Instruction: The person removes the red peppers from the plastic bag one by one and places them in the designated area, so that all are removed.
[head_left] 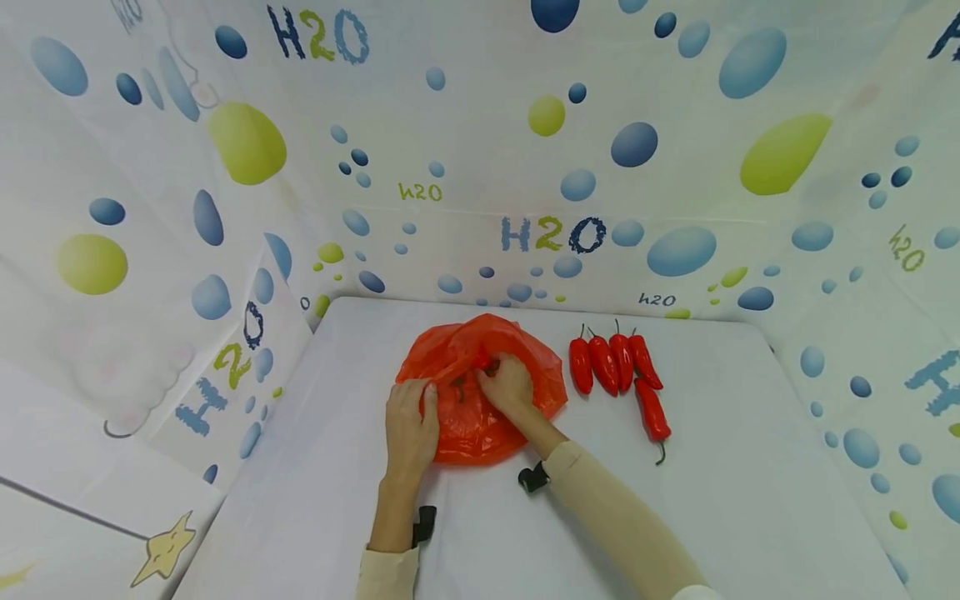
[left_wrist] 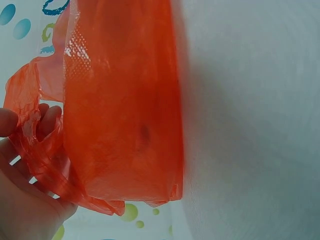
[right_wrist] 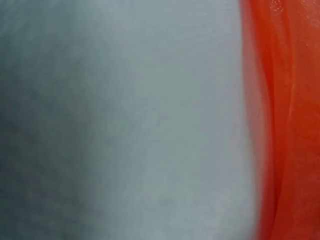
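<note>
A thin red plastic bag [head_left: 480, 437] lies spread on the white table, its mouth facing up. My left hand [head_left: 410, 421] grips the bag's left rim; in the left wrist view the crumpled film [left_wrist: 47, 155] runs between thumb and fingers. My right hand [head_left: 510, 385] reaches into the mouth from the right, fingertips bent down beside something bright red with a dark end. Whether it holds that I cannot tell. A dark curved stem [head_left: 460, 388] shows inside the bag between the hands. The right wrist view shows just the bag's side [right_wrist: 295, 125] and white surface.
Right of the bag, several red chili peppers [head_left: 603, 364] lie side by side, stems pointing away. One more chili pepper [head_left: 652, 410] lies below them, its stem toward me. Printed sheeting [head_left: 480, 167] rises behind and on both sides of the white table [head_left: 300, 500].
</note>
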